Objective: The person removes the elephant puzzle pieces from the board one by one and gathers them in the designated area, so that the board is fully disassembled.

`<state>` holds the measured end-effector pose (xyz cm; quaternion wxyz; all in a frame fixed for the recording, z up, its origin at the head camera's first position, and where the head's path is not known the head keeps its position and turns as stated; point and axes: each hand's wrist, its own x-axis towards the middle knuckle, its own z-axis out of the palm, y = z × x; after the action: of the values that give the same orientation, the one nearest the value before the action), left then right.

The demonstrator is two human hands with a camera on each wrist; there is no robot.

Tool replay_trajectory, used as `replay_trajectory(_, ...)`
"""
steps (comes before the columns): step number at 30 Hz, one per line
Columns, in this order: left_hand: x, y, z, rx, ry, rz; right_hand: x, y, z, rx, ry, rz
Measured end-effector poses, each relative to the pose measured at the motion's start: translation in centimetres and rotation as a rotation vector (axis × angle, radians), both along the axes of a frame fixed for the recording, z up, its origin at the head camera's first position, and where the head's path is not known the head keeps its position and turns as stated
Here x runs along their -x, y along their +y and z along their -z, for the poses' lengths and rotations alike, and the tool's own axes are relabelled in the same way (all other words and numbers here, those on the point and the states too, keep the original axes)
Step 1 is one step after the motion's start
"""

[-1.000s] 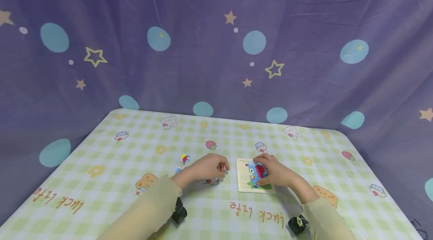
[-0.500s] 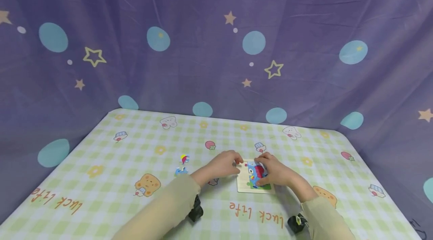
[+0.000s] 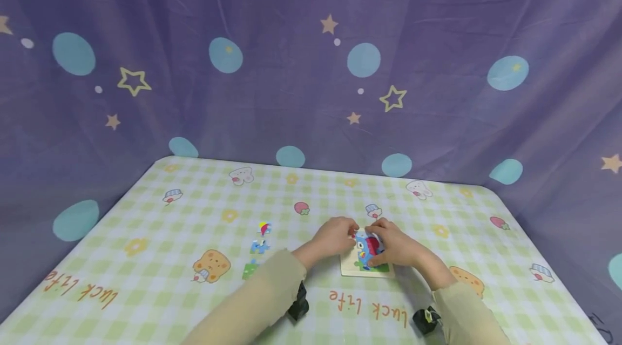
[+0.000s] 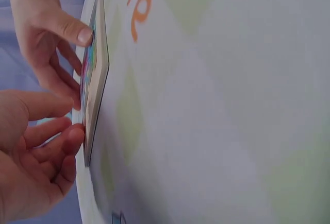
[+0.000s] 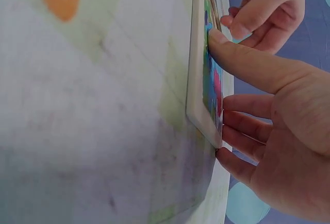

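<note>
A square wooden jigsaw board (image 3: pixel 347 266) lies on the table, with a blue, red and green cartoon picture (image 3: pixel 367 248) partly assembled in it. My right hand (image 3: pixel 400 248) rests on its right side. In the right wrist view the right thumb (image 5: pixel 220 37) presses the picture, while the other fingers touch the board's far side and edge. At the board's upper left is my left hand (image 3: pixel 335 237), fingertips close to the surface. The left wrist view shows its fingers (image 4: pixel 46 131) loosely bent, with a gap below the thumb and no piece visible there.
Loose jigsaw pieces lie left of the left forearm: a yellow-and-red one (image 3: pixel 264 228), a blue one (image 3: pixel 259 247) and a green one (image 3: pixel 250 269), partly behind the sleeve. A green checked tablecloth (image 3: pixel 146 291) covers the table. A purple curtain (image 3: pixel 291 91) hangs behind it.
My left hand has moved right, from beside the board to its upper left. The green piece has come into view behind the sleeve. My right hand has stayed on the board.
</note>
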<state>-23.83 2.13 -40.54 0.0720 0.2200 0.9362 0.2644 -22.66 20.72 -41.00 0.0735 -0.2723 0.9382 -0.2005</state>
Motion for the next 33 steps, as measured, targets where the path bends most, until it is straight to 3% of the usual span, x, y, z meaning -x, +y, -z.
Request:
replay_trajectory(7, -0.1, 1.3, 0.3, 0.044, 0.041, -0.074, 0.1, 0.1, 0.1, -0.004, 0.015, 0.0)
replay_trajectory(23, 0.2, 1.8, 0.4, 0.086, 0.032, -0.083, 0.0, 0.0, 0.2, 0.045, 0.029, 0.03)
replay_trajectory(33, 0.1, 1.9, 0.5, 0.005, 0.008, -0.093, -0.2, -0.1, 0.0, 0.06, 0.02, 0.04)
